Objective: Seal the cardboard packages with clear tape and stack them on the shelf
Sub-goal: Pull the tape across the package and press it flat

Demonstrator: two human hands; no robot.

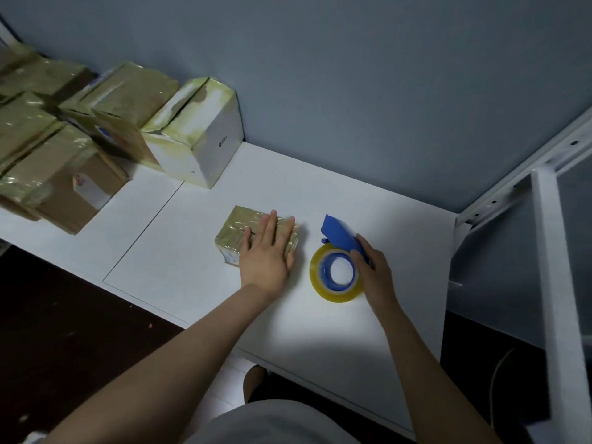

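A small flat cardboard package [237,229], wrapped in yellowish clear tape, lies in the middle of the white table [179,251]. My left hand [267,251] rests flat on its top with straight fingers. Just to its right lies a blue tape dispenser [339,235] with a roll of clear tape [320,283] on it. My right hand [374,267] grips the dispenser's handle, fingers curled round it.
Several taped cardboard boxes [64,187] and a white taped box [205,139] are piled at the table's back left. A white metal shelf frame [544,219] stands at the right. A blue-grey wall runs behind the table.
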